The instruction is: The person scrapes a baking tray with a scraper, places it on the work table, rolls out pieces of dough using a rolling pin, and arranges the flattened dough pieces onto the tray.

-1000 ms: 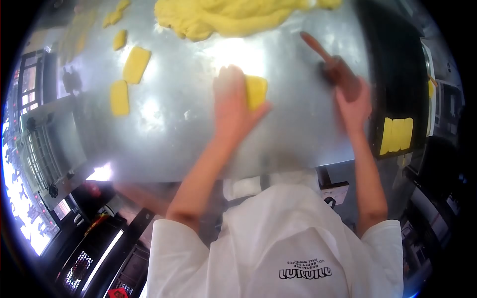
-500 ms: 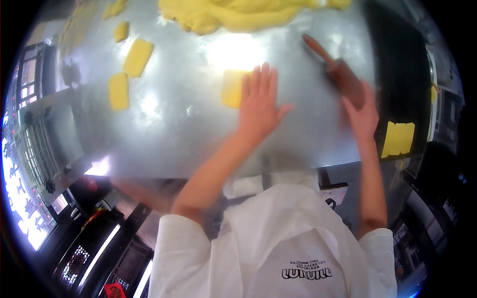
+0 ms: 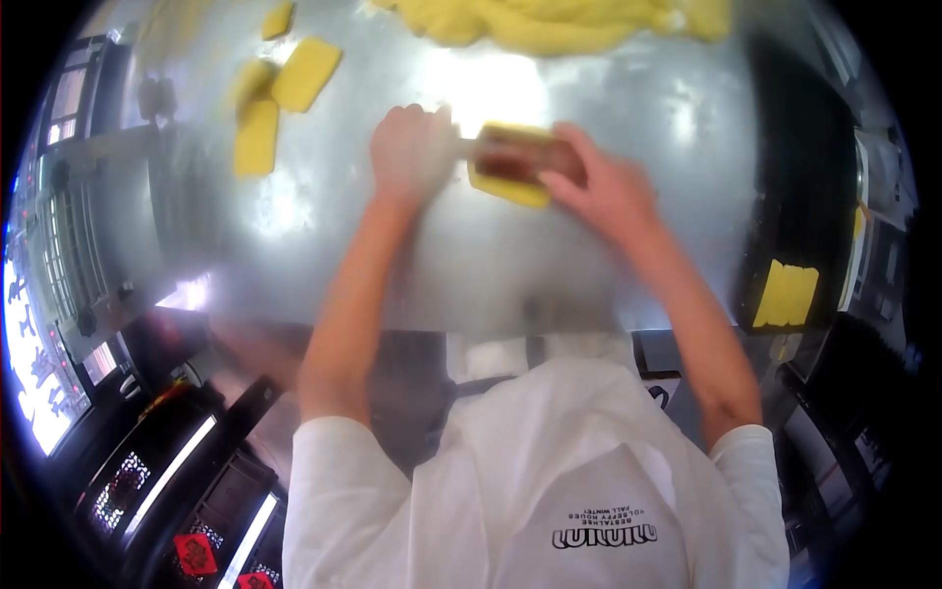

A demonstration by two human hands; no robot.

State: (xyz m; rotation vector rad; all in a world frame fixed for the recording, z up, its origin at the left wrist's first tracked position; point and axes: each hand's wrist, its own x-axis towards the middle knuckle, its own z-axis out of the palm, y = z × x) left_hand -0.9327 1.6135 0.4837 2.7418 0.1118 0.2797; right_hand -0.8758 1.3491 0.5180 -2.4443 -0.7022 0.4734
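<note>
A brown rolling pin [image 3: 512,155], blurred by motion, lies across a flat yellow dough piece [image 3: 520,193] on the metal tabletop. My left hand [image 3: 410,152] is closed round its left handle, which the fingers mostly hide. At the other end, my right hand [image 3: 606,187] grips the pin, thumb on the near side and fingers over the far side. The dough shows past the pin on both its far and near sides.
Yellow dough pieces [image 3: 306,75] lie at the left of the metal tabletop [image 3: 324,236], some touching. A large dough mass [image 3: 559,25] spreads along the far edge. On the dark strip at the right rests a thin yellow sheet [image 3: 786,294].
The rolling pin has moved left from the right side onto the dough, held by my right hand. My left hand, flat on the dough before, has shifted left and closed on the handle.
</note>
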